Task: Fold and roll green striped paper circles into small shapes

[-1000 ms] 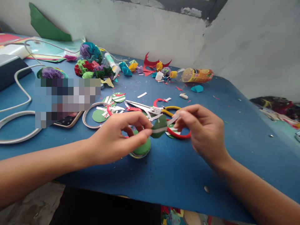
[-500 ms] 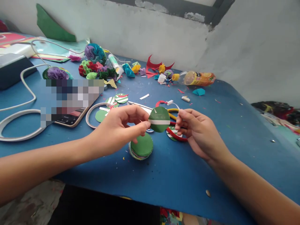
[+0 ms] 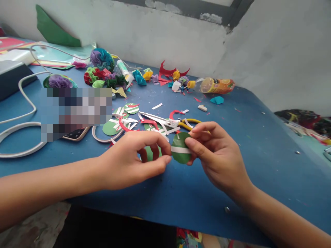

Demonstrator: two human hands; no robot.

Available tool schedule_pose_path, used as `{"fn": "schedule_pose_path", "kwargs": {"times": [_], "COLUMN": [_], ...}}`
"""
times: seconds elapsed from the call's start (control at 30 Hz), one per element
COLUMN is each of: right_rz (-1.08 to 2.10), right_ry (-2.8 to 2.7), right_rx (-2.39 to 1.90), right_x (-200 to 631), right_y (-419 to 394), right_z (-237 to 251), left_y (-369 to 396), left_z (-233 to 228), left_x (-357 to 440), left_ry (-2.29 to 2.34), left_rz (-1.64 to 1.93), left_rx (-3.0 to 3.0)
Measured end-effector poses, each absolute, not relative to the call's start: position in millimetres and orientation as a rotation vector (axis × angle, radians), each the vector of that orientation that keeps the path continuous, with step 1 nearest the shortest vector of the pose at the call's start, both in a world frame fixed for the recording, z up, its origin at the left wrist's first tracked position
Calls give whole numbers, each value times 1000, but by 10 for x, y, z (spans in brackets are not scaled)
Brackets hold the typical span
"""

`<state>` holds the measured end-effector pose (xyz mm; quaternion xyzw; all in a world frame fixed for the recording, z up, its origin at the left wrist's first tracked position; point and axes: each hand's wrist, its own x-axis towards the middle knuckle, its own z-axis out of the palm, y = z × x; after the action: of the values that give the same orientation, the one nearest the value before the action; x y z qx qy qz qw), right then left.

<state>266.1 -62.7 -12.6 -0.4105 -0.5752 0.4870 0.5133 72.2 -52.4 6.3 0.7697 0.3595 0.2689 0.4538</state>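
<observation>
A green paper circle (image 3: 181, 151) with a white strip across its middle is held upright just above the blue table (image 3: 258, 144). My left hand (image 3: 134, 160) pinches its left edge with thumb and forefinger. My right hand (image 3: 217, 155) grips its right edge, thumb on the white strip. A stack of green circles (image 3: 149, 153) lies on the table, mostly hidden behind my left fingers.
Scissors (image 3: 165, 120) with yellow handles lie behind my hands among red and white scraps and striped green circles (image 3: 131, 108). Paper flowers (image 3: 102, 69), a glue tube (image 3: 122, 69) and a lying bottle (image 3: 216, 85) are farther back. A phone (image 3: 74, 134) and white rings (image 3: 15, 151) lie at left.
The circle went from folded between my fingers to flat and facing me, then came lower and nearer. My right hand closed on its right edge.
</observation>
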Motion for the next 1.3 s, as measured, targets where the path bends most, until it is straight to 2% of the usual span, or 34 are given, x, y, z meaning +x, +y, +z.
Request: {"fn": "schedule_pose_path", "kwargs": {"times": [0.13, 0.37, 0.6, 0.8, 1.3], "right_rz": [1223, 1521, 1457, 1282, 1225], "right_ry": [-1389, -1248, -1293, -1337, -1328], "right_rx": [-987, -943, -952, -992, -1031], "right_x": [2652, 2665, 2651, 2667, 2674], "right_y": [-625, -587, -601, -602, -595], "right_z": [-129, -168, -182, -178, -169], "left_y": [-516, -528, -520, -536, -530], "left_z": [61, 87, 106, 145, 73], "left_x": [726, 727, 740, 738, 739], "left_ry": [906, 918, 946, 1001, 979], "left_rz": [716, 768, 628, 531, 764], "left_rx": [1869, 1826, 1829, 1861, 1834]}}
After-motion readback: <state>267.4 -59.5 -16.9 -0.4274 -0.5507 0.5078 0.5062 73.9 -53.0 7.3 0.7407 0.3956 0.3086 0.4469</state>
